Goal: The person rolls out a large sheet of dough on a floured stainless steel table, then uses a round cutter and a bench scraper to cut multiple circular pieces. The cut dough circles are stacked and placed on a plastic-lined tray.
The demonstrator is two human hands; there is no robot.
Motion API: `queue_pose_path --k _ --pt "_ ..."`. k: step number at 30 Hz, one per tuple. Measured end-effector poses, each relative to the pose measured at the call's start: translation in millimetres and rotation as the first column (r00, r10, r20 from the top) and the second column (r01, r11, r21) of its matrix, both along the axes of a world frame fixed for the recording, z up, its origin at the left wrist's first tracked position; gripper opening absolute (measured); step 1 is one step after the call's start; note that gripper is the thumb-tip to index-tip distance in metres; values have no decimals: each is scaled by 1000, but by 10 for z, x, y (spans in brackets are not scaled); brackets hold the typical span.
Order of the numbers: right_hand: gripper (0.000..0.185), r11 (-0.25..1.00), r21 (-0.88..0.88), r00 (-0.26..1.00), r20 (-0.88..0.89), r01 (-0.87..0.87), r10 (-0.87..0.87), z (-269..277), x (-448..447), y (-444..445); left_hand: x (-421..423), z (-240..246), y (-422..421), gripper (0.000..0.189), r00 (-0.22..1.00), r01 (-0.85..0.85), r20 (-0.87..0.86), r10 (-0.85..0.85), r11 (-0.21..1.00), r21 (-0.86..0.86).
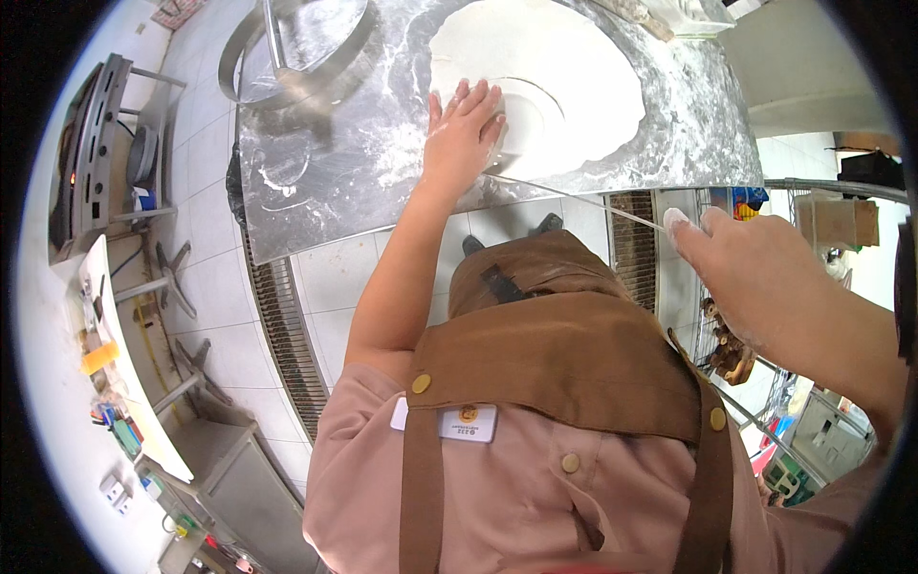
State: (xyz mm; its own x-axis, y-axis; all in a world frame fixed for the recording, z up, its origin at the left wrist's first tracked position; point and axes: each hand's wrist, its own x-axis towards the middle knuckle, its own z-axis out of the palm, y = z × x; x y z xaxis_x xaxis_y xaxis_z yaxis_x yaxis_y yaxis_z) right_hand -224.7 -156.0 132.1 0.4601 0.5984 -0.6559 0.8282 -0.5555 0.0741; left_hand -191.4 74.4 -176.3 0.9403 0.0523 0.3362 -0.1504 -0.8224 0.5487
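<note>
A wide sheet of rolled white dough (595, 79) lies on a floured metal worktable (344, 165). On its near left part sits a white round form (527, 118), perhaps a plate, with a curved cut line in the dough beyond it. My left hand (466, 133) rests palm down there, fingers spread, partly covering the round form. My right hand (753, 262) grips a long thin metal tool (584, 197), likely a knife. The tool's far end reaches the dough's near edge, close to my left wrist; its handle is hidden in my fist.
A large metal hoop with a bar (229, 72) stands at the table's far left. A plastic container (692, 18) is at the far right. Floor drain grates (280, 337) run on both sides of me. Wire shelving (782, 409) with goods stands on the right.
</note>
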Motion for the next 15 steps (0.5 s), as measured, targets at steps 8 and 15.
queue_pose_path --k 8,15 --pt "48 993 -97 998 9 69 -68 35 -63 -69 12 -4 6 39 1000 10 -4 -10 1000 6" --pt "58 959 -248 952 235 -138 198 -8 76 -363 16 -2 0 39 1000 20 -11 -20 1000 -14"
